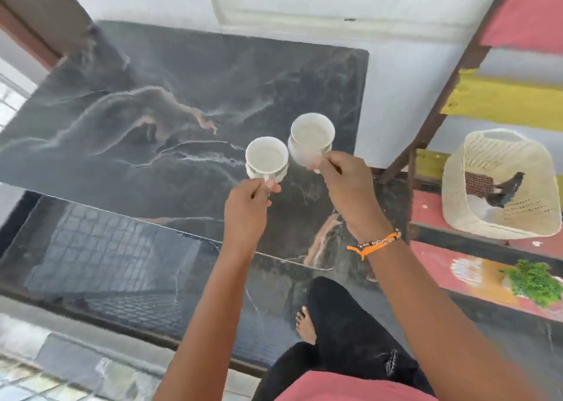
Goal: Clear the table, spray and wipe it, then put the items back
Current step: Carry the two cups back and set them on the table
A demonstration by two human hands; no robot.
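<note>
Two white cups hang side by side above the right part of the dark marble table (152, 102). My left hand (246, 208) grips the handle of the left cup (266, 156). My right hand (347, 187) grips the handle of the right cup (312, 135), which is slightly higher and farther from me. Both cups look empty and stay upright. The tabletop below them carries nothing that I can see.
A painted red and yellow wooden shelf (518, 16) stands to the right, holding a cream plastic basket (475, 217) and green leaves (534, 281). A white wall lies behind the table. My legs and a bare foot (306, 324) are at the table's near right corner.
</note>
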